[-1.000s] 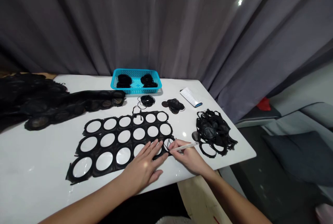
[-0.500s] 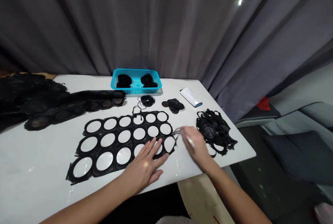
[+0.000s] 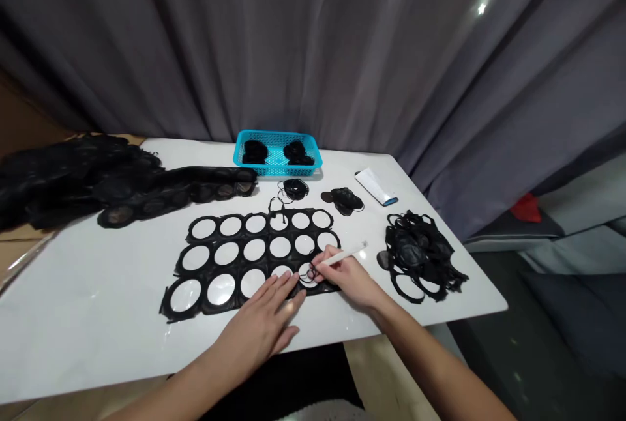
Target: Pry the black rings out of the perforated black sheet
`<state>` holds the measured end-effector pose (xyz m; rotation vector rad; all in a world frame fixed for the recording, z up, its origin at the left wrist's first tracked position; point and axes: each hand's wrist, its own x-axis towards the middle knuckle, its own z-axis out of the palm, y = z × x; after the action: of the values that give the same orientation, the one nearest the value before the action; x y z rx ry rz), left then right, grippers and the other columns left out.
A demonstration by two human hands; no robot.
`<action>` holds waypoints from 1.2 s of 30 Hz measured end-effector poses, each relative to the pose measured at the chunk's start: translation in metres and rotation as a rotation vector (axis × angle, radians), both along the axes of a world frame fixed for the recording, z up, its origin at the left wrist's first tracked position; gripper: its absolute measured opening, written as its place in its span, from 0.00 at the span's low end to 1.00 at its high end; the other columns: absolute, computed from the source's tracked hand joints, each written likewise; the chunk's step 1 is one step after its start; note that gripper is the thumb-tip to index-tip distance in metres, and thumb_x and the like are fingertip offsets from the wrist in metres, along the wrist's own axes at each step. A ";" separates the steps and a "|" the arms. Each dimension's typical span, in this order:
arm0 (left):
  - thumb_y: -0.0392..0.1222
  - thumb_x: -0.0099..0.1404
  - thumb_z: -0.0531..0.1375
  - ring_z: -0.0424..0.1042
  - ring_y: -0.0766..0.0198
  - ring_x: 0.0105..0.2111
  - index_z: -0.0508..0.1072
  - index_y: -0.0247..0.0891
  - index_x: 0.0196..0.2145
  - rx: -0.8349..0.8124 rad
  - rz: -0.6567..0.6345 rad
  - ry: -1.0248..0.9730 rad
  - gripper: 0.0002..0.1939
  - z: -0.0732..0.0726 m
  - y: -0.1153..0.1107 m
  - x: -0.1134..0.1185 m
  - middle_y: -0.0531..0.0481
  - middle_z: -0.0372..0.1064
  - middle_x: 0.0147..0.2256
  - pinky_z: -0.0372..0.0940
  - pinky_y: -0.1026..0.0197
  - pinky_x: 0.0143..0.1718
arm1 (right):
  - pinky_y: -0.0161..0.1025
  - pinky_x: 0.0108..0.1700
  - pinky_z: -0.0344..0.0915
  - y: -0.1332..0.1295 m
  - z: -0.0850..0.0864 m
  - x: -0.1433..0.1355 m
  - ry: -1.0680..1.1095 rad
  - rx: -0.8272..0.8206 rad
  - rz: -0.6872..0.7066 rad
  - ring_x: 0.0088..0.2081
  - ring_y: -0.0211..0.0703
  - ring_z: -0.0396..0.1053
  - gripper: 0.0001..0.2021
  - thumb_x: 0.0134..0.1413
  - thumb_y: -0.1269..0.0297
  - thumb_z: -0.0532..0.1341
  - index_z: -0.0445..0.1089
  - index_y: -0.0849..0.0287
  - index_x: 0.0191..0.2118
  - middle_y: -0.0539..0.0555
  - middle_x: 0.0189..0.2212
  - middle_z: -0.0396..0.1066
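Observation:
A black sheet (image 3: 267, 263) with rows of round cut-outs lies flat on the white table. My left hand (image 3: 268, 307) rests on its near edge with fingers stretched out, holding nothing. At the sheet's lower right, my right hand (image 3: 345, 274) is closed around a slim white pen-shaped tool (image 3: 347, 252), which slants up to the right. Thin black rings or cords (image 3: 308, 273) loop by the right fingertips over one of the holes; whether they are also pinched I cannot tell. The tool's lower end is hidden by the fingers.
A blue basket (image 3: 278, 170) with black bundles stands at the back. Nearby lie a coil of black cord (image 3: 296, 189), some black discs (image 3: 347, 199) and a white packet (image 3: 375, 186). Black scraps (image 3: 420, 255) heap at the right; black sheeting (image 3: 122, 180) covers the back left.
My right hand has moved left, from beside the sheet to over its lower right holes. My left hand stays flat on the sheet. The view has shifted slightly left.

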<state>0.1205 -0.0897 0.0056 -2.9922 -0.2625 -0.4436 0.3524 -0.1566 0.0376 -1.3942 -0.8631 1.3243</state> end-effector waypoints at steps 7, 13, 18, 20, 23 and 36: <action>0.47 0.68 0.59 0.54 0.51 0.66 0.61 0.43 0.63 -0.064 0.022 0.005 0.28 -0.002 -0.002 -0.002 0.42 0.46 0.67 0.66 0.46 0.61 | 0.27 0.44 0.58 -0.014 0.005 -0.013 -0.292 0.022 0.089 0.39 0.31 0.66 0.09 0.58 0.62 0.62 0.66 0.57 0.27 0.44 0.35 0.71; 0.46 0.68 0.58 0.53 0.52 0.66 0.62 0.43 0.63 -0.124 0.027 -0.001 0.26 -0.001 -0.003 -0.003 0.44 0.46 0.68 0.64 0.47 0.63 | 0.28 0.40 0.59 -0.008 0.007 -0.006 -0.269 0.027 -0.041 0.36 0.32 0.67 0.09 0.55 0.58 0.63 0.68 0.56 0.29 0.46 0.35 0.73; 0.47 0.69 0.58 0.54 0.52 0.66 0.62 0.44 0.62 -0.098 0.030 0.009 0.26 0.002 -0.004 -0.004 0.44 0.48 0.67 0.65 0.47 0.62 | 0.28 0.36 0.63 -0.002 0.010 0.007 -0.289 0.048 -0.296 0.33 0.33 0.67 0.11 0.55 0.53 0.62 0.67 0.55 0.31 0.47 0.38 0.73; 0.47 0.68 0.58 0.55 0.52 0.66 0.63 0.43 0.62 -0.092 0.027 0.008 0.26 0.002 -0.004 -0.003 0.43 0.49 0.67 0.65 0.47 0.61 | 0.28 0.38 0.62 -0.003 0.009 0.005 -0.381 0.089 -0.245 0.36 0.33 0.69 0.11 0.57 0.56 0.61 0.67 0.56 0.28 0.48 0.38 0.73; 0.47 0.68 0.59 0.54 0.51 0.66 0.63 0.43 0.62 -0.083 0.034 0.008 0.26 0.001 -0.004 -0.002 0.43 0.48 0.67 0.66 0.47 0.61 | 0.28 0.42 0.60 -0.010 0.007 -0.006 -0.461 0.115 -0.067 0.41 0.34 0.70 0.11 0.59 0.62 0.61 0.68 0.57 0.25 0.47 0.37 0.74; 0.46 0.69 0.58 0.51 0.52 0.67 0.59 0.45 0.64 -0.121 0.042 0.014 0.28 -0.005 -0.004 -0.003 0.45 0.44 0.68 0.63 0.47 0.63 | 0.28 0.38 0.56 -0.016 0.006 -0.018 -0.325 -0.017 0.050 0.35 0.32 0.67 0.06 0.56 0.65 0.63 0.70 0.56 0.29 0.45 0.32 0.73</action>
<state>0.1176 -0.0937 0.0010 -3.0989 -0.3634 -0.4167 0.3343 -0.1724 0.0436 -1.6383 -1.1094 1.1599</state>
